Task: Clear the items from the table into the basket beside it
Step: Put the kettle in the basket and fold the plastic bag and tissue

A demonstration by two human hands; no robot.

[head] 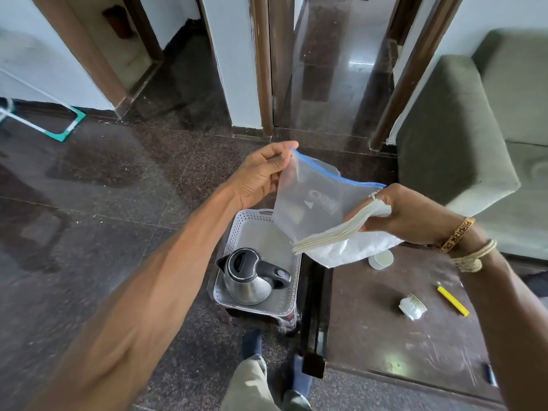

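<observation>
Bag (308, 197) pinched by left hand (261, 173), right hand (406, 215), over basket (233, 237)

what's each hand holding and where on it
The left hand pinches the zip bag at one top corner of its blue seal. The right hand holds the seal's other end together with a stack of paper napkins by one edge.

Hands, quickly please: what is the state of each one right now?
Left hand: pinches one top corner of the zip bag.
Right hand: grips the stack of napkins and seems to hold the bag's other top corner.
</observation>
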